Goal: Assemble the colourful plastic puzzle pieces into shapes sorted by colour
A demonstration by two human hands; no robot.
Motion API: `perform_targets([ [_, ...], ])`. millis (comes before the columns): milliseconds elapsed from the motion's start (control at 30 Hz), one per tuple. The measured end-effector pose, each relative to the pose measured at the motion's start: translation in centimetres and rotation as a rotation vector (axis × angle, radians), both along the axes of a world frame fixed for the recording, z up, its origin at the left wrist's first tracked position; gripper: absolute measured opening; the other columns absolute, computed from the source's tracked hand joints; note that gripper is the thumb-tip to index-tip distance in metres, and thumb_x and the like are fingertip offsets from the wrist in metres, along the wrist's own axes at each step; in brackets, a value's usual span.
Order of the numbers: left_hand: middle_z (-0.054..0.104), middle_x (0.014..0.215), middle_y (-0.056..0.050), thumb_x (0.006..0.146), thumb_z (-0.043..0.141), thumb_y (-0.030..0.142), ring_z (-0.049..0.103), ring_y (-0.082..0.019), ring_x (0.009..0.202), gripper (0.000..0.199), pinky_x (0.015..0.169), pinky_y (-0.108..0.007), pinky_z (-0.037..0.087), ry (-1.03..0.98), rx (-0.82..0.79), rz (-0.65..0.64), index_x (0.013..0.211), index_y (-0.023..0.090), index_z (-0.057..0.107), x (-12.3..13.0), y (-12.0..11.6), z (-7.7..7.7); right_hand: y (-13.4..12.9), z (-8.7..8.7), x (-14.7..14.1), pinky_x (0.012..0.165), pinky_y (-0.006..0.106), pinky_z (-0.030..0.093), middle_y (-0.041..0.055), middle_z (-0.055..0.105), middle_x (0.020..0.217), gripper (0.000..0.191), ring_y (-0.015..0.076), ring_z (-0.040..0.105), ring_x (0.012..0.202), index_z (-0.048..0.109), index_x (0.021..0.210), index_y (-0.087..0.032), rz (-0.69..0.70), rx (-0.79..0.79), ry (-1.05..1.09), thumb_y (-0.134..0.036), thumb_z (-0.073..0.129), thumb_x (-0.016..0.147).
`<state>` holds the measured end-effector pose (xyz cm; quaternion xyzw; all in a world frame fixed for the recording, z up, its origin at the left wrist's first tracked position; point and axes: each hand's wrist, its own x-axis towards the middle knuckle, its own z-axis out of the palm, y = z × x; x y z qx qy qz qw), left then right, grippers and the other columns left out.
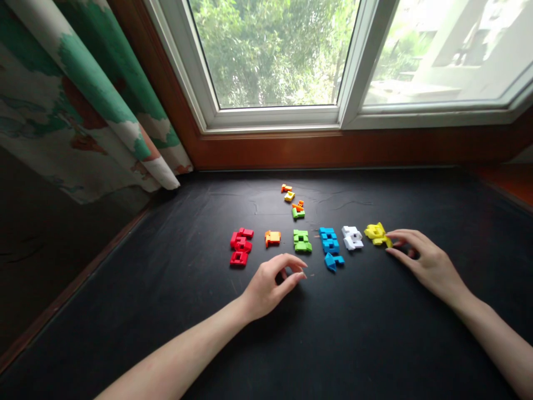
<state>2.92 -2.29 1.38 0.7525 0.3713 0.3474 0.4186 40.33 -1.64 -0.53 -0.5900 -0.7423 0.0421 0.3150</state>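
Note:
My right hand [431, 268] pinches a small yellow plastic piece [388, 241] between thumb and fingers, at the right edge of the yellow block group [375, 233]. Below the green blocks [302, 241], my left hand [270, 286] hovers or rests with curved fingers, thumb and forefinger slightly apart and nothing between them. The small toy pieces form a row by colour: red blocks [241, 243], an orange block [272, 238], green, blue blocks [329, 241], white blocks [352, 238] and yellow. A blue pointed piece [331, 262] lies just under the other blue ones.
Behind the row lie loose pieces: an orange one [286, 188], a yellow one [289, 196], another orange one [298, 206] and a green one [298, 213]. The black tabletop [350, 339] meets a wooden window sill [266, 152]. A patterned curtain [104, 111] hangs at the left.

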Motion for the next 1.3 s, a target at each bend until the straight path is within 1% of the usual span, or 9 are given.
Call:
perform_targets([
  [167, 0.073, 0.095, -0.007, 0.095, 0.058, 0.023, 0.068, -0.018, 0.087, 0.016, 0.072, -0.027, 0.054, 0.064, 0.063, -0.015, 0.107, 0.016, 0.064, 0.0, -0.2, 0.3, -0.1, 0.3, -0.1, 0.060, 0.034, 0.054, 0.0127, 0.064, 0.107, 0.048, 0.0207, 0.063, 0.071, 0.065, 0.111, -0.020, -0.012, -0.001, 0.037, -0.063, 0.050, 0.092],
  [333, 0.069, 0.112, -0.008, 0.093, 0.058, 0.019, 0.065, -0.022, 0.104, 0.019, 0.087, -0.032, 0.055, 0.301, 0.255, -0.053, 0.112, 0.018, 0.061, -0.1, 1.1, 2.1, -1.0, 1.3, -0.8, 0.072, 0.038, 0.057, 0.0132, 0.062, 0.114, 0.041, 0.0233, 0.066, 0.081, 0.062, 0.115, -0.021, -0.048, 0.022, 0.054, -0.054, 0.048, 0.096],
  [433, 0.067, 0.117, -0.009, 0.093, 0.059, 0.018, 0.061, -0.026, 0.111, 0.021, 0.096, -0.040, 0.053, 0.487, 0.416, -0.028, 0.114, 0.018, 0.060, 0.3, 3.4, 3.0, -1.7, 2.2, -2.3, 0.075, 0.038, 0.057, 0.0121, 0.061, 0.118, 0.033, 0.0220, 0.066, 0.082, 0.062, 0.116, -0.021, 0.004, 0.020, 0.040, -0.045, 0.048, 0.098],
  [533, 0.064, 0.121, -0.009, 0.094, 0.058, 0.020, 0.058, -0.026, 0.114, 0.024, 0.095, -0.039, 0.054, 0.648, 0.493, 0.020, 0.117, 0.017, 0.058, 1.0, 6.7, 3.5, -2.3, 2.6, -4.4, 0.078, 0.036, 0.057, 0.0102, 0.061, 0.121, 0.026, 0.0211, 0.067, 0.084, 0.061, 0.118, -0.024, 0.108, 0.011, 0.035, -0.035, 0.050, 0.099],
  [667, 0.061, 0.128, -0.011, 0.096, 0.051, 0.015, 0.056, -0.025, 0.117, 0.024, 0.096, -0.035, 0.053, 0.868, 0.534, 0.091, 0.119, 0.016, 0.059, 2.3, 11.6, 3.4, -2.8, 2.0, -6.8, 0.092, 0.035, 0.054, 0.0080, 0.064, 0.119, 0.023, 0.0235, 0.066, 0.106, 0.060, 0.119, -0.025, 0.213, 0.045, 0.052, -0.022, 0.051, 0.098],
  [733, 0.062, 0.125, -0.013, 0.095, 0.050, 0.011, 0.057, -0.025, 0.116, 0.024, 0.096, -0.035, 0.052, 0.893, 0.529, 0.092, 0.117, 0.015, 0.061, 2.8, 13.7, 3.0, -2.9, 1.5, -7.3, 0.094, 0.032, 0.053, 0.0072, 0.065, 0.119, 0.024, 0.0224, 0.065, 0.111, 0.061, 0.118, -0.025, 0.253, 0.060, 0.056, -0.018, 0.050, 0.097],
  [867, 0.066, 0.119, -0.012, 0.096, 0.050, 0.013, 0.059, -0.023, 0.114, 0.022, 0.092, -0.030, 0.052, 0.897, 0.498, 0.077, 0.112, 0.016, 0.064, 3.6, 16.2, 2.1, -3.1, 1.1, -7.0, 0.092, 0.029, 0.054, 0.0068, 0.066, 0.115, 0.025, 0.0199, 0.067, 0.106, 0.061, 0.116, -0.025, 0.271, 0.075, 0.050, -0.013, 0.049, 0.096],
  [1100, 0.074, 0.103, -0.006, 0.091, 0.062, 0.020, 0.069, -0.023, 0.097, 0.014, 0.080, -0.027, 0.052, 0.813, 0.371, 0.101, 0.102, 0.021, 0.071, 4.1, 18.1, 2.0, -3.2, 1.2, -6.8, 0.091, 0.031, 0.054, 0.0080, 0.064, 0.112, 0.025, 0.0205, 0.065, 0.105, 0.059, 0.114, -0.024, 0.239, 0.081, 0.054, -0.010, 0.048, 0.096],
  [1300, 0.075, 0.090, -0.006, 0.083, 0.067, 0.011, 0.070, -0.024, 0.089, 0.013, 0.078, -0.029, 0.051, 0.661, 0.300, 0.112, 0.088, 0.021, 0.075, 4.2, 19.0, 1.7, -3.2, 0.9, -7.0, 0.092, 0.031, 0.053, 0.0074, 0.064, 0.113, 0.025, 0.0202, 0.065, 0.106, 0.059, 0.114, -0.024, 0.261, 0.073, 0.052, -0.010, 0.048, 0.097],
])
